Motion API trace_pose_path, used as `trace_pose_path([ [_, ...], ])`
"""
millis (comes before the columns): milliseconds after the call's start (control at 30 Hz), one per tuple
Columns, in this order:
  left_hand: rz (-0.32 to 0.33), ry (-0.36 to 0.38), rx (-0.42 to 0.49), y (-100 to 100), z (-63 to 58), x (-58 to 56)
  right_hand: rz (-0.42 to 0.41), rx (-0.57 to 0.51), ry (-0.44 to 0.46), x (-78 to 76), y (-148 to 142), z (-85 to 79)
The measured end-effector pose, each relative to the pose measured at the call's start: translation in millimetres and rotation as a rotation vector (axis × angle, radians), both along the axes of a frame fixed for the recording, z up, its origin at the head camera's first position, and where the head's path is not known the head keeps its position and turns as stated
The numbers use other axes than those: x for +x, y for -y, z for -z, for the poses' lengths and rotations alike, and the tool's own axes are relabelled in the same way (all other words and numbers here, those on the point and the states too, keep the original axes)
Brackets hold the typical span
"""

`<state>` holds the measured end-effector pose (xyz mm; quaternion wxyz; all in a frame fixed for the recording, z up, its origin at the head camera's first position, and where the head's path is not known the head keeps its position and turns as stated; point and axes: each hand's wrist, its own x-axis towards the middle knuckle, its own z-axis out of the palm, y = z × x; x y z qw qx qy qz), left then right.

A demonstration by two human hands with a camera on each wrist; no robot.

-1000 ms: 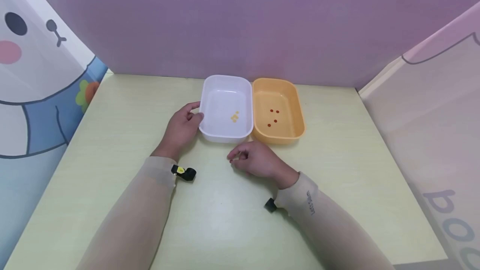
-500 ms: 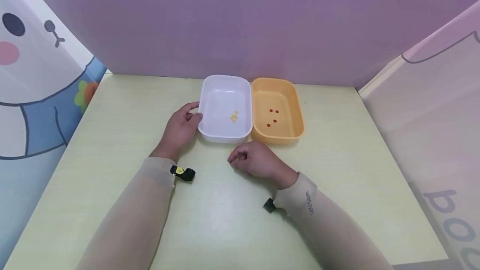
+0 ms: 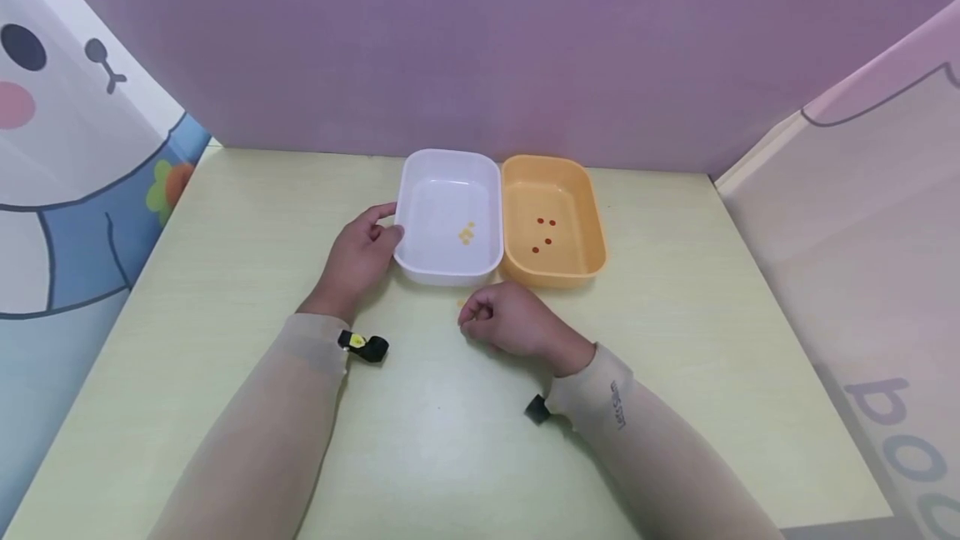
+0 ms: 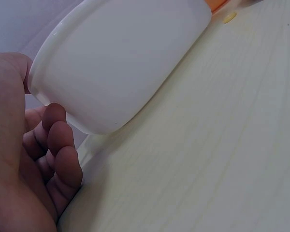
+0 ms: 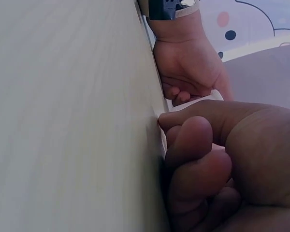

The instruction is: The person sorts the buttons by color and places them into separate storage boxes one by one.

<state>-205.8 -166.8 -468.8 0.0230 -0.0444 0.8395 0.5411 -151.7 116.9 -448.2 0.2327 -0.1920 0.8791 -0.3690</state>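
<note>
My left hand (image 3: 360,255) grips the left rim of a white plastic tray (image 3: 442,277), thumb at the near side; its other fingers (image 4: 67,164) curl beneath the rim. Inside lie several small yellow discs (image 3: 467,233). Against its right side stands an orange tray (image 3: 555,280) with several small red discs (image 3: 548,242). My right hand (image 3: 517,319) is low over the table before the trays, thumb and forefinger pinched around a tiny dark red disc, mostly hidden by the fingertips. A loose yellow disc (image 4: 230,18) lies on the table just beyond those fingertips.
The pale wooden table (image 3: 420,440) ends at a purple wall (image 3: 480,48) close behind both trays. Printed panels flank it, a cartoon figure (image 3: 82,157) on the left and lettering (image 3: 911,440) on the right. A black wrist strap (image 3: 367,347) shows on the left sleeve.
The right fingertips have shifted slightly to the right, and the loose yellow disc beyond them has come into sight. My left hand keeps its hold on the white tray.
</note>
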Motion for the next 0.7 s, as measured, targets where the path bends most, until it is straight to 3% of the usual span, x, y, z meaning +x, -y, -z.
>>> trace_pose_path([
  [200,-0.003,-0.006,0.004,-0.8,-1.0,0.8,0.003,0.004,-0.005,1.2,-0.4,-2.1],
  [700,0.001,0.017,0.008,-1.0,-4.2,3.2,0.04,-0.038,0.079,1.6,-2.4,-3.2],
])
